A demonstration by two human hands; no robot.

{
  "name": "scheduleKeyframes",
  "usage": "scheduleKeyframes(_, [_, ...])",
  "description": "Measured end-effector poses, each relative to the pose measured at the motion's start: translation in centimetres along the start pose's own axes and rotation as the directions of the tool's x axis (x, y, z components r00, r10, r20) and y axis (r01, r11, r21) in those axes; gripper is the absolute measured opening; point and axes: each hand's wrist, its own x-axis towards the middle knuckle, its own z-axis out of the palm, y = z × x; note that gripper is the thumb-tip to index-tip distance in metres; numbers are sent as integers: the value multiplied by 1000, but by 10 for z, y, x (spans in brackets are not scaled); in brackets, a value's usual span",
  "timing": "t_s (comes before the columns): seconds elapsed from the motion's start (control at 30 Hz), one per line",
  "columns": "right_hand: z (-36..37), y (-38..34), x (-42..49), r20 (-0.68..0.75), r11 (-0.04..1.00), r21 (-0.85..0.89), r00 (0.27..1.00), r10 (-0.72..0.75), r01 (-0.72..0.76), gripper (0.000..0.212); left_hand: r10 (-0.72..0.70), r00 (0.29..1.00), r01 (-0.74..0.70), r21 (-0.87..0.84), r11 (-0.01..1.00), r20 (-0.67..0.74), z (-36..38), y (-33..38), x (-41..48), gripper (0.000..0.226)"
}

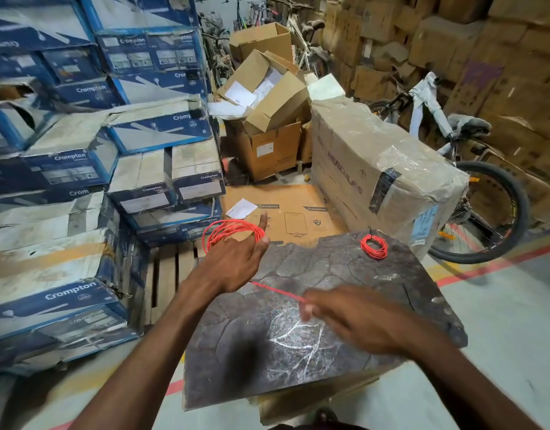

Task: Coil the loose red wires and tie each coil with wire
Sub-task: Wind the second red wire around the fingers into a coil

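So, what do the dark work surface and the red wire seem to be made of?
The work surface looks like a rough stone slab: dark, matte, mottled, with a chipped edge and chalk marks. The red wire, looped around the left hand, appears plastic-insulated: smooth, bright, evenly coloured. Its core is not visible.

Clearly a warehouse storeroom. Blue Crompton cartons (pixel 81 169) stacked at left, brown boxes (pixel 484 41) piled upper right, bicycles (pixel 472 193) parked between.
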Motion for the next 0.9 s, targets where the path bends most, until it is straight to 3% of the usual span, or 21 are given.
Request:
scheduleKeyframes(0.1, [-29, 22, 4, -286, 999, -48, 958, -23, 10, 31, -31, 947, 122, -272, 955, 319, -5, 5, -14, 66])
scheduleKeyframes(0.17, [-39, 39, 15, -454, 993, -95, 885, -109, 74, 32, 63, 886, 188, -479, 857, 460, -8, 16, -24, 74])
scheduleKeyframes(0.27, [-40, 60, 37, -566, 990, -75, 813, -138, 116, 26, 302, 809, 284, -786, 549, 503, -8, 26, -35, 65])
scheduleKeyframes(0.37, [-33, 64, 54, -636, 979, 115, 770, -58, 169, 17, 437, 772, 359, -885, 297, 461, -8, 29, -38, 67])
scheduleKeyframes(0.47, [-16, 56, 61, -654, 925, 335, 751, 90, 180, 15, 508, 813, 286, -955, 78, 285, -9, 31, -36, 66])
scheduleKeyframes(0.57, [0, 46, 66, -628, 850, 493, 752, 201, 185, 8, 465, 876, 242, -950, -198, 126, -11, 36, -34, 53])
scheduleKeyframes(0.67, [12, 39, 71, -630, 821, 539, 737, 245, 188, 10, 357, 931, 228, -880, -416, 73, -16, 43, -30, 55])
scheduleKeyframes(0.77, [23, 31, 74, -613, 801, 571, 741, 273, 178, 13, 252, 967, 159, -828, -537, 22, -25, 49, -24, 54])
scheduleKeyframes(0.9, [36, 24, 73, -585, 783, 609, 738, 336, 126, 13, 101, 994, 23, -823, -567, -41, -33, 56, -11, 47])
